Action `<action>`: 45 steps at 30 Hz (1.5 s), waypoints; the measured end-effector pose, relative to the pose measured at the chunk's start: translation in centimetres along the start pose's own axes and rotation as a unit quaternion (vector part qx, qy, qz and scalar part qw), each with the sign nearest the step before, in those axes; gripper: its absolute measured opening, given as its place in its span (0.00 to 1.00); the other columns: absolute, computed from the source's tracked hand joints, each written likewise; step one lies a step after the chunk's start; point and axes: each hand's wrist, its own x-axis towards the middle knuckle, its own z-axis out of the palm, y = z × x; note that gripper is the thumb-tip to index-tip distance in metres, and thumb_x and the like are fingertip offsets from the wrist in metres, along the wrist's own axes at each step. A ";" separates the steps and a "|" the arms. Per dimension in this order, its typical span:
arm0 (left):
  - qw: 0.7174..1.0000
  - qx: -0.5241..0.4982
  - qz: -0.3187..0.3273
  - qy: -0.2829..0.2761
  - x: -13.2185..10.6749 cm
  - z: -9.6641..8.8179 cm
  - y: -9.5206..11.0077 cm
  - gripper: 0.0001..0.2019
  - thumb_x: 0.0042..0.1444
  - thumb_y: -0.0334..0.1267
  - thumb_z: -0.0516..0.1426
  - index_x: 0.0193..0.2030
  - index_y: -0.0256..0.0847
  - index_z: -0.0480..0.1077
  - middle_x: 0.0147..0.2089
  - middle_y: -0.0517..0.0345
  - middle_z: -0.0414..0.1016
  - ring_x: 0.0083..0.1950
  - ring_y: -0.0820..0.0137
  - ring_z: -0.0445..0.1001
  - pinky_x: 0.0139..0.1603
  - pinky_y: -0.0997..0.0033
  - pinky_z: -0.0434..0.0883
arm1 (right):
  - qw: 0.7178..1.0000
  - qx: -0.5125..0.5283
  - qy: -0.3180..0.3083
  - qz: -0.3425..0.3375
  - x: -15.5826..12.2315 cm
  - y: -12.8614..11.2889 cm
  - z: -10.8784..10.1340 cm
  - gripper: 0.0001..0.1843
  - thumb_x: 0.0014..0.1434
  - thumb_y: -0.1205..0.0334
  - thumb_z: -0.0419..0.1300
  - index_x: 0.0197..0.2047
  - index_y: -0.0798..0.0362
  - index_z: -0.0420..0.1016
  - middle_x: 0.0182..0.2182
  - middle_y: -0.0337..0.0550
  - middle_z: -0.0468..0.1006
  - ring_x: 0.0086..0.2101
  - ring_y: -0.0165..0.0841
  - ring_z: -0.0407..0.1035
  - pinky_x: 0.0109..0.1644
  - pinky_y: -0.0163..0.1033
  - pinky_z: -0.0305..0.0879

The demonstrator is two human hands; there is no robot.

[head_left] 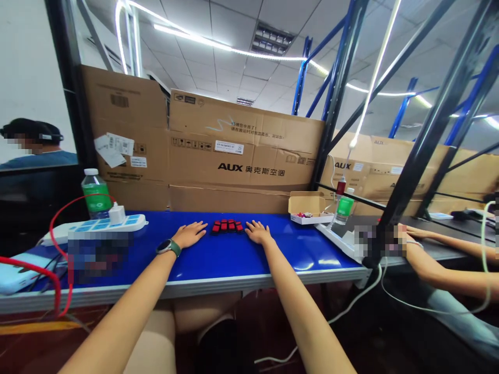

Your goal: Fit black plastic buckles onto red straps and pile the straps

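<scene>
Blocks [228, 226] between left fingers [200, 227] and right fingers [252, 227]

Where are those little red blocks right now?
In the head view, the red blocks lie in a row on the blue table, centre, between the left hand and right hand.

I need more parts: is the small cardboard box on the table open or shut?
Open: the box has its lid standing up at the back, and small red bits show inside.
</scene>
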 end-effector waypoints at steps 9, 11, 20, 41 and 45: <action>0.999 0.017 0.013 0.042 -0.6 -0.7 1.6 0.27 0.67 0.46 0.45 0.71 0.53 0.59 0.73 0.50 0.59 0.71 0.54 0.61 0.68 0.46 0.57 | 1.000 0.007 0.027 -0.011 -0.1 -0.1 -0.1 0.31 0.70 0.43 0.44 0.72 0.40 0.55 0.73 0.46 0.50 0.71 0.48 0.42 0.68 0.67 0.38; 0.996 0.021 0.034 0.079 -1.0 -1.1 2.3 0.29 0.65 0.38 0.47 0.73 0.57 0.54 0.74 0.51 0.58 0.68 0.54 0.66 0.67 0.47 0.59 | 1.000 0.009 0.026 -0.011 0.0 -0.1 0.0 0.30 0.70 0.43 0.44 0.72 0.40 0.56 0.73 0.47 0.50 0.71 0.48 0.42 0.68 0.67 0.38; 0.983 0.053 0.132 0.118 -1.5 -2.0 4.4 0.28 0.60 0.23 0.46 0.61 0.52 0.69 0.72 0.51 0.62 0.71 0.60 0.61 0.70 0.43 0.48 | 1.000 0.014 0.027 -0.006 0.4 0.0 0.3 0.29 0.70 0.45 0.44 0.71 0.41 0.57 0.73 0.46 0.50 0.71 0.47 0.41 0.68 0.67 0.37; 0.973 0.086 0.194 0.091 -2.4 -3.2 7.2 0.13 0.69 0.41 0.47 0.50 0.44 0.70 0.43 0.46 0.81 0.46 0.57 0.79 0.56 0.59 0.65 | 0.911 0.108 0.147 -0.370 -3.4 -7.9 0.1 0.15 0.67 0.67 0.51 0.55 0.49 0.67 0.51 0.45 0.75 0.52 0.36 0.68 0.57 0.39 0.62; 0.977 0.038 0.179 0.107 -2.1 -2.7 7.2 0.15 0.70 0.43 0.47 0.58 0.47 0.67 0.48 0.48 0.80 0.50 0.58 0.78 0.55 0.62 0.67 | 0.914 0.135 0.170 -0.343 -3.5 -7.5 -0.3 0.16 0.68 0.70 0.48 0.55 0.49 0.66 0.50 0.45 0.74 0.50 0.34 0.69 0.57 0.38 0.62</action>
